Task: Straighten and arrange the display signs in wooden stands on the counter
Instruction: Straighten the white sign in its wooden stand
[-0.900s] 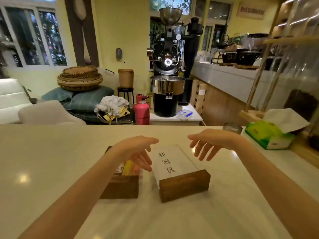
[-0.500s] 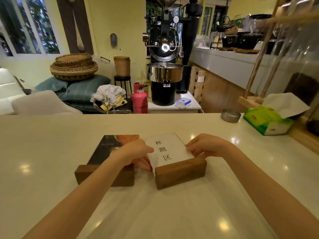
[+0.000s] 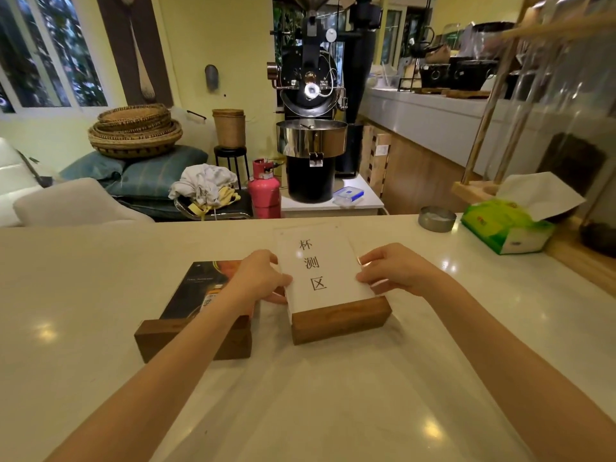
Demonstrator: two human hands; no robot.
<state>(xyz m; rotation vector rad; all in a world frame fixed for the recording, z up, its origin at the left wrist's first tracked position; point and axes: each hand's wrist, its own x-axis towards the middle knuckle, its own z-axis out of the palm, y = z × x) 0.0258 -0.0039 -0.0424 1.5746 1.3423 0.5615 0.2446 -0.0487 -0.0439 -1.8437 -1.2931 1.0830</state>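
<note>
On the counter (image 3: 100,328), a white sign (image 3: 316,266) stands in its wooden stand (image 3: 340,323). Left hand (image 3: 258,278) and right hand (image 3: 393,270) pinch its side edges, fingers closed on it. A dark sign (image 3: 200,288) sits in a second stand (image 3: 186,338) just left.

— What can be read on the table (image 3: 100,295)?

— The white sign (image 3: 320,265) standing in the right-hand wooden stand (image 3: 340,320) carries three black Chinese characters set one below another: 杯测区.

— And the dark sign (image 3: 200,288) in the left-hand wooden stand (image 3: 186,338)?

— A thin line of pale lettering near its top and some print on an orange patch lower down, both too small to make out.

— The green tissue box (image 3: 500,228)?

— A red mark on its side, illegible.
</note>
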